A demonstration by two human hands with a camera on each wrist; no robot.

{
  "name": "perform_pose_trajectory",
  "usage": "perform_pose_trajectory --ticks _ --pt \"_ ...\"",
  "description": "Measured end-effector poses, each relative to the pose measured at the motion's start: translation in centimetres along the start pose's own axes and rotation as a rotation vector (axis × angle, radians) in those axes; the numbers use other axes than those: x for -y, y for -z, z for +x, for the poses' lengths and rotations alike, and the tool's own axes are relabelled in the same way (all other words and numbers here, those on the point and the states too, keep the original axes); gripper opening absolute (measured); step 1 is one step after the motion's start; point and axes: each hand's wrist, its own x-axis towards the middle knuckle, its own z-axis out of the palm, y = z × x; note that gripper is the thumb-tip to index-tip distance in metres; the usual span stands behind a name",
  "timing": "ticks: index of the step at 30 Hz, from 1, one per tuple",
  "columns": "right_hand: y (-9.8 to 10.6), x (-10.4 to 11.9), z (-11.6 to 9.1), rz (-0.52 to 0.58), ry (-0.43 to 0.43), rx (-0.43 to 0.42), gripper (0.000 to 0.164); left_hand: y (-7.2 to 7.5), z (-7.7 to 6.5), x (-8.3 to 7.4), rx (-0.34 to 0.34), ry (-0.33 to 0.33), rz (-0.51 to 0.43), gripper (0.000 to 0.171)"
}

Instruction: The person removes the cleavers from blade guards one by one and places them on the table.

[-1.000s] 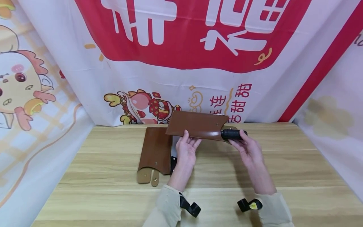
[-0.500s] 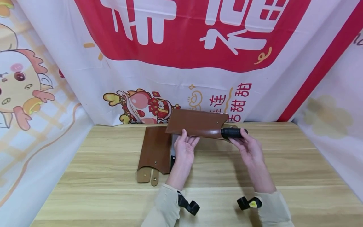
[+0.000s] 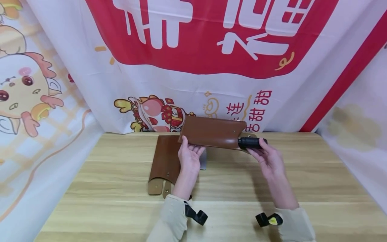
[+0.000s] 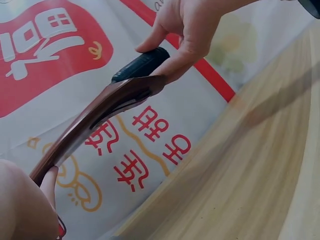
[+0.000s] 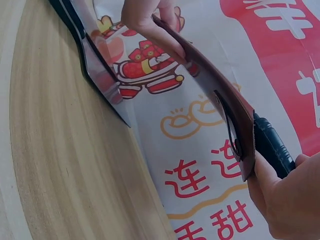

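Both hands hold a brown leather sheath (image 3: 211, 132) up over the back of the table, with a black ridged knife handle (image 3: 248, 143) sticking out at its right end. My left hand (image 3: 188, 159) pinches the lower left edge, thumb on the front face and fingers beneath. My right hand (image 3: 273, 164) grips the handle end, its thumb on top and fingers under it. The sheath hides whatever blade the handle has. In the right wrist view, a strap (image 5: 229, 127) shows along the sheath's underside.
A second brown sheath (image 3: 164, 158) lies on the wooden table (image 3: 121, 208), its tan flap and strap towards me. Beside it lies a cleaver (image 5: 102, 70) with a shiny blade, partly hidden by my left arm in the head view. A printed cloth (image 3: 193, 87) hangs behind.
My left hand has slid left along the sheath's lower edge, uncovering part of the cleaver blade on the table. My right hand keeps its grip on the handle.
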Motion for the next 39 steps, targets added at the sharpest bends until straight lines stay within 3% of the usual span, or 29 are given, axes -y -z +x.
perform_pose_trajectory --ticks 3,11,18,20,25,28,33,36,39 --pt "0.1 0.3 0.0 0.001 -0.007 0.016 0.037 0.0 0.0 -0.4 -0.031 0.010 -0.009 0.056" --pt "0.9 2.4 0.3 0.082 -0.033 0.029 0.057 0.7 0.7 -2.6 -0.112 0.018 -0.071 0.055" --pt "3.0 4.6 0.4 0.197 -0.019 0.099 0.023 1.3 1.1 -4.2 -0.123 0.025 -0.093 0.055" --pt "3.3 4.9 0.4 0.216 -0.023 0.097 0.020 1.4 1.1 -4.3 -0.125 0.034 -0.099 0.056" --pt "3.7 5.0 0.3 0.249 -0.029 0.087 0.020 1.1 1.1 -3.6 -0.109 0.037 -0.107 0.062" --pt "3.7 4.9 0.2 0.248 -0.039 0.089 0.029 0.6 1.2 -2.7 -0.069 0.050 -0.108 0.055" --pt "3.4 4.6 0.2 0.191 -0.049 0.101 0.050 0.0 1.1 -0.7 0.051 0.201 -0.144 0.037" --pt "3.3 4.5 0.2 0.155 -0.055 0.104 0.048 -0.1 0.8 0.0 0.104 0.250 -0.187 0.044" --pt "3.4 4.2 0.3 0.149 -0.070 0.112 0.047 -0.3 0.7 0.3 0.104 0.219 -0.226 0.051"
